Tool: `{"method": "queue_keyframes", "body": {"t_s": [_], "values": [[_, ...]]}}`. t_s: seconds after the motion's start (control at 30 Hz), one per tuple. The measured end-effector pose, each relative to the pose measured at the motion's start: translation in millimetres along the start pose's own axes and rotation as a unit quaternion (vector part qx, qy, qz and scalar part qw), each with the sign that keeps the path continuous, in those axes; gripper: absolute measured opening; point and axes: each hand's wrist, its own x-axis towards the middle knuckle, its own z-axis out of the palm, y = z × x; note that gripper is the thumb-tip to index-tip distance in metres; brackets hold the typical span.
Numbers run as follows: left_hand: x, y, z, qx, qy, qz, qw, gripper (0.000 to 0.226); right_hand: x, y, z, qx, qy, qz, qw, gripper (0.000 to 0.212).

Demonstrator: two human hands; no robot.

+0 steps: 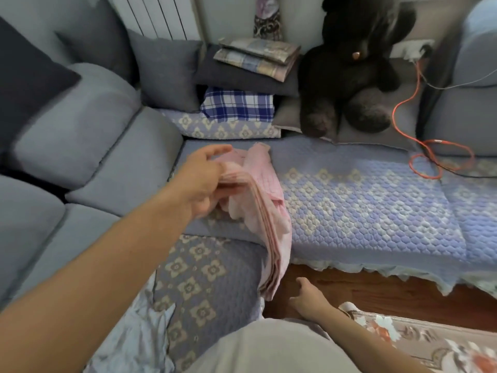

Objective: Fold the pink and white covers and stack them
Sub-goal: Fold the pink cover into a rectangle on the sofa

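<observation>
A folded pink cover (265,211) hangs in several layers over the front edge of the blue quilted sofa seat (363,205). My left hand (204,181) grips its upper end, fingers curled round the folded layers. The cover's lower end dangles near the wooden floor. My right hand (306,297) is low, just below and right of that dangling end, fingers relaxed and holding nothing. No white cover shows apart from the pale inner layers of the pink bundle.
Grey cushions (80,125) fill the left. At the back lie a plaid blue cloth (238,105), folded patterned fabric (258,53) and a black plush toy (352,76). An orange cable (430,157) coils at the right. A floral rug (419,343) lies on the floor.
</observation>
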Motion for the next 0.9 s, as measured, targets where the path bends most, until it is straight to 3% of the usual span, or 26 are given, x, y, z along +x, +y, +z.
{"method": "queue_keyframes", "body": {"t_s": [0.17,0.33,0.57,0.8,0.9], "values": [[-6,63,24,-0.093,-0.031,0.017,0.995,0.039,8,-9,2,0.160,0.016,0.014,0.987,0.106],[2,96,53,-0.178,-0.017,0.063,0.982,0.035,12,-8,8,0.266,0.056,0.041,0.961,0.089],[2,115,87,-0.234,-0.033,0.103,0.966,0.030,43,4,17,0.454,0.111,0.052,0.882,0.105],[1,147,98,-0.275,-0.058,0.150,0.948,0.026,53,-26,-1,0.490,0.184,-0.013,0.852,0.102],[1,162,100,-0.289,-0.056,0.165,0.941,0.027,66,-45,-2,0.490,0.219,0.002,0.844,0.094]]}}
